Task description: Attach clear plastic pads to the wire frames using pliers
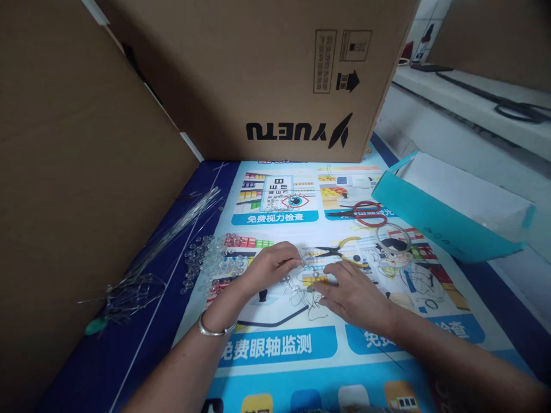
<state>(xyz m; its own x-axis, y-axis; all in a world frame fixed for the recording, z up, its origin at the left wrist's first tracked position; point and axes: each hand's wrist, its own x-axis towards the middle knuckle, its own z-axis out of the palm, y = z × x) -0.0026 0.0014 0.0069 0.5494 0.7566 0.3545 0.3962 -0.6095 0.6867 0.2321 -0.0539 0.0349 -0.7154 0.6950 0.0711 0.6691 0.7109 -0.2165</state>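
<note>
Beaded wire (296, 287) sits between both hands, pinched by the left hand (275, 264); the right hand's (353, 293) fingers are slightly parted beside it, their hold unclear. Yellow-handled pliers (334, 251) lie just beyond, loose beads (210, 259) leftward, red-handled scissors (356, 214) and a turquoise box (434, 213) farther out.

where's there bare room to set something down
Looks bare: printed banner between left forearm and right forearm; dark blue strip between wire bundle and left forearm. Crowded: around left hand and right hand, with clear beads, yellow-handled pliers, red-handled scissors.
</note>
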